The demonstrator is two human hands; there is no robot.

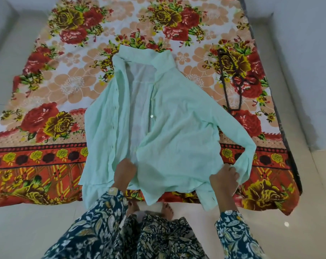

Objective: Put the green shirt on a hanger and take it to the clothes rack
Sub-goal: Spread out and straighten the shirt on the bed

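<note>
A pale green shirt [177, 118] lies spread on the bed, front open, collar pointing away from me and its hem hanging over the near edge. My left hand [123, 173] grips the lower edge of the open front panel near the hem. My right hand [224, 179] pinches the cuff of the sleeve that folds back along the shirt's right side. A dark brown hanger [231, 79] lies flat on the bedsheet to the right of the shirt, clear of both hands.
The bed carries a floral red, orange and white sheet [55, 94]. Pale floor tiles [27, 221] surround it, and my bare feet [149, 207] stand at the bed's near edge. Grey walls rise on the left and right. No clothes rack is in view.
</note>
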